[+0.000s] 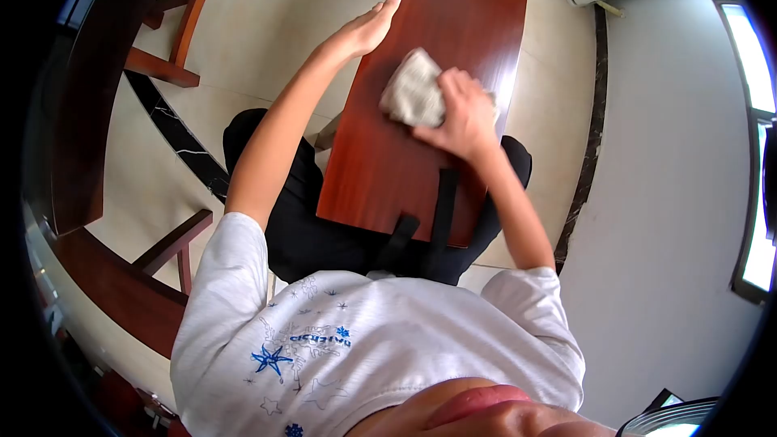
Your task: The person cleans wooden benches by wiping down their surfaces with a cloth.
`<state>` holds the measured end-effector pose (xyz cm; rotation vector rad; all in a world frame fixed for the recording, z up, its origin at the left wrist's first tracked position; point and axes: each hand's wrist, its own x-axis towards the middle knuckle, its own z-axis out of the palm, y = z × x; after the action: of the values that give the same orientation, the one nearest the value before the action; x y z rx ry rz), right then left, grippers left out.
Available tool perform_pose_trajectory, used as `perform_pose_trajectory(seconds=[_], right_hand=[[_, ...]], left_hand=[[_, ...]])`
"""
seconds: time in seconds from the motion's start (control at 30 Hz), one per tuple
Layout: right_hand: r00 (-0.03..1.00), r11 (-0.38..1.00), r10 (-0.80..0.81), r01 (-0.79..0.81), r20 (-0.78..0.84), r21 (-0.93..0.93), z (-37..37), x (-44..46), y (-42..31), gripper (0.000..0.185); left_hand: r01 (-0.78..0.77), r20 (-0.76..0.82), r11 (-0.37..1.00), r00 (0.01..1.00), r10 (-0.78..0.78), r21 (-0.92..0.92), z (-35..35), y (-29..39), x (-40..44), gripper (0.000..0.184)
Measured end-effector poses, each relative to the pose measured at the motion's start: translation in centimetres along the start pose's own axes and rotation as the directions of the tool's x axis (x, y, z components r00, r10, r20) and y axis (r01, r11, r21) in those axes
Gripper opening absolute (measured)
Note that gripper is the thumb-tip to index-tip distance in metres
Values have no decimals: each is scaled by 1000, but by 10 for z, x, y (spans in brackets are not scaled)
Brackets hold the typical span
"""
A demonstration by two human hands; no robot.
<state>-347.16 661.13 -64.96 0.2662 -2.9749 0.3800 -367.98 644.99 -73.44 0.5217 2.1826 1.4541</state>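
Pale cloth (415, 91) is lying bunched on the reddish wooden bench (376, 174) at upper centre of the frame, mostly showing leftward of the right hand (464, 117), which is nearer and is grasping it with curved fingers and thumb; the bench is running lengthwise up the frame. Beside its left edge, the left hand (374, 28) is extending straight fingers, gripping nothing

Glossy red-brown bench (364, 158), pale cloth (415, 93) on top, black straps (444, 202) over its near end
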Motion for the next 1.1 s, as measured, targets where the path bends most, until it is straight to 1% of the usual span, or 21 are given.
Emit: perform_pose_trajectory(seconds=[0.03, 0.1, 0.13, 0.17, 0.2, 0.23, 0.3, 0.33, 0.4, 0.43, 0.47, 0.57, 0.6, 0.7, 0.73, 0.83, 0.93, 0.97, 1.03, 1.07, 1.1], right_hand=[[991, 991, -129, 130, -27, 40, 7, -1, -9, 73], [976, 971, -218, 218, -11, 99, 10, 10, -25, 74], [976, 975, -197, 185, 90, 118, 9, 22, -20, 75], [984, 979, -165, 155, 67, 132, 17, 34, -10, 75], [982, 979, -166, 175, -90, 104, 27, 46, 0, 74], [974, 986, -143, 155, -175, 55, 32, 64, 10, 74], [986, 998, -36, 45, -163, 48, 35, 112, 37, 69], [978, 999, -15, 23, -209, 36, 38, 136, 47, 65], [968, 994, -54, 75, -244, 76, 37, 171, 60, 67], [978, 996, -7, 25, -211, 86, 31, 180, 60, 66], [982, 996, 18, 0, -188, 93, 33, 184, 59, 66], [989, 995, 72, -62, -130, 84, 34, 197, 64, 66], [989, 994, 90, -81, -121, 76, 31, 195, 62, 65], [969, 989, 145, -140, -198, 41, 31, 185, 54, 64], [968, 982, 187, -186, -165, 22, 32, 185, 52, 64], [957, 974, 210, -223, -200, -44, 35, 176, 41, 66], [963, 973, 227, -231, -144, -11, 30, 140, 9, 63], [953, 984, 176, -180, -245, 7, 38, 114, -3, 62], [947, 998, -67, 62, -315, -24, 53, 66, -27, 64], [960, 996, -78, 85, -270, 13, 46, 36, -51, 67], [984, 994, -72, 83, -161, 68, 38, 10, -70, 67]], left_hand=[[14, -6, 1000, 1000, -14, -27, -3, 5, -2, 103], [47, -14, 996, 999, -48, -77, -6, 13, -8, 107], [81, 37, 996, 996, -80, -36, -13, 4, 1, 107], [113, 91, 994, 989, -113, 8, -26, -5, 16, 107], [145, 150, 988, 977, -152, 55, -30, -14, 22, 107], [119, 95, 993, 989, -117, -14, -33, -1, 12, 109], [130, 153, 991, 980, -129, 3, -46, -14, 30, 110], [55, 116, 998, 992, -53, -16, -50, -19, 33, 106], [118, -8, 989, 993, -119, -90, -39, 3, 19, 101], [145, -72, 979, 985, -156, -142, -31, 21, 7, 98], [159, 72, 951, 987, -145, -264, -38, 52, -10, 82], [10, 119, 959, 993, 25, -283, -22, -41, 88, 77], [-240, -171, 966, 960, 221, -95, -9, -43, 87, 75], [-227, -142, 965, 959, 244, 128, -19, -49, 79, 77], [-221, -98, 963, 966, 238, 156, -26, -45, 75, 78], [-71, -141, 979, 985, 100, 193, -35, -37, 63, 83], [134, -220, 980, 970, -100, 146, -38, -25, 56, 90], [98, -207, 985, 976, -67, 143, -38, -28, 56, 91], [27, -191, 992, 982, -3, 122, -37, -37, 63, 94], [-41, -139, 992, 989, 57, 115, -36, -44, 68, 93], [-14, -106, 986, 994, 32, 167, -35, -39, 63, 93]])
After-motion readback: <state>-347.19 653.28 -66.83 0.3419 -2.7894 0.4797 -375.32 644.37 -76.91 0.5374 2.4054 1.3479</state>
